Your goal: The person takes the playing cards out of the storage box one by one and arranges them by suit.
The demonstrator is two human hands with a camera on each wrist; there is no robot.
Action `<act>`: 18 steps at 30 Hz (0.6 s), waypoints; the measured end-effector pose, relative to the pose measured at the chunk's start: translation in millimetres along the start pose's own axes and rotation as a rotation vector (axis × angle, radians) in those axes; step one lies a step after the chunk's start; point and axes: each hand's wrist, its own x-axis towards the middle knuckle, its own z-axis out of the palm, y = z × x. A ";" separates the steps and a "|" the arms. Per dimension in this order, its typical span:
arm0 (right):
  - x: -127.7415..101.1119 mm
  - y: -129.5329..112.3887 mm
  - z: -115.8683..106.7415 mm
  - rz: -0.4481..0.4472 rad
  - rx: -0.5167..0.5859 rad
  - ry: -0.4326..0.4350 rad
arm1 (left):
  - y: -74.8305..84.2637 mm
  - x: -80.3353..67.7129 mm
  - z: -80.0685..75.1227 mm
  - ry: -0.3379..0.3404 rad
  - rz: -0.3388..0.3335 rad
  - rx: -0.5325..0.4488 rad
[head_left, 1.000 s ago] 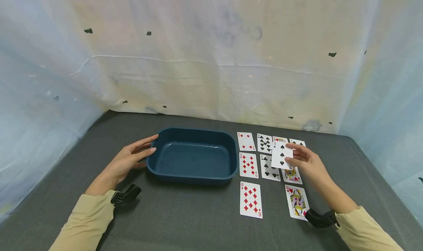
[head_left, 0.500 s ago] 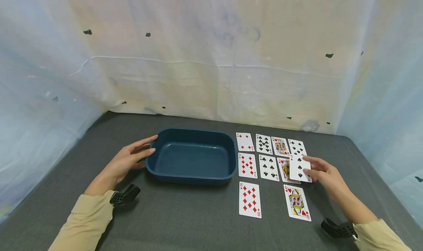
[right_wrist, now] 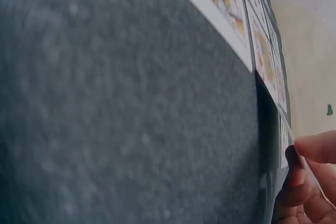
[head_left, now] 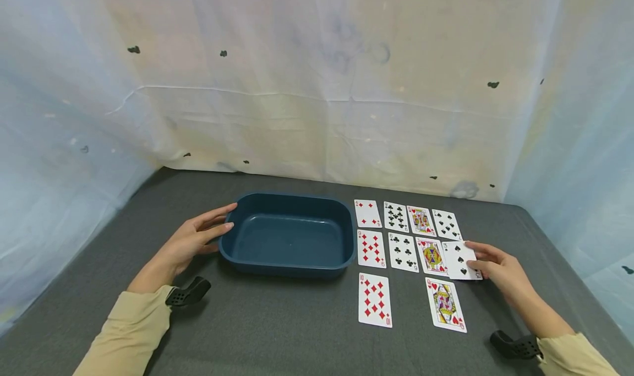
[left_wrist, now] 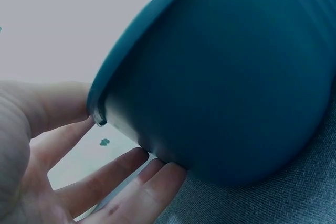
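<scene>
Your right hand (head_left: 497,267) pinches a spade card (head_left: 459,259) by its right edge, thumb on top, with the card low over the grey worktop (head_left: 292,315) at the right end of the middle row of cards. It sits just beside the face card (head_left: 431,255) in that row, and its left edge looks to overlap or touch that card, though the head view is too small to be sure. In the right wrist view the fingers (right_wrist: 310,182) curl round the thin edge of the card, so the grip is closed on it.

Your left hand (head_left: 190,243) lies with its fingers straight against the left end wall of the dark blue tub (head_left: 289,261), touching it below the rim; the left wrist view shows the fingertips (left_wrist: 131,174) under the curve of the tub wall (left_wrist: 231,77). That hand holds nothing.

Beyond the tub, face-up cards lie in rows: four in the far row, with the four of diamonds (head_left: 367,213) at its left end, the nine of diamonds (head_left: 371,248) and a club card (head_left: 402,251) in the middle row, and the ten of diamonds (head_left: 374,299) and a queen of hearts (head_left: 445,304) nearest you.
</scene>
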 end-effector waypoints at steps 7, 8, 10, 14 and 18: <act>2.5 4.1 -5.4 -0.132 -0.161 -0.010 | -0.6 0.6 -0.2 0.005 -0.007 0.011; 3.4 3.9 -6.5 -0.160 -0.192 -0.010 | -0.6 0.8 -0.3 0.005 -0.008 0.013; 6.0 3.8 -9.7 -0.213 -0.247 -0.020 | -0.4 1.0 -0.3 0.005 -0.009 0.014; 11.4 3.1 -16.8 -0.298 -0.321 -0.069 | 0.1 0.8 -0.5 0.000 -0.007 0.016; 17.0 3.0 -22.1 -0.330 -0.336 -0.132 | 0.1 0.2 -0.9 -0.006 -0.003 0.021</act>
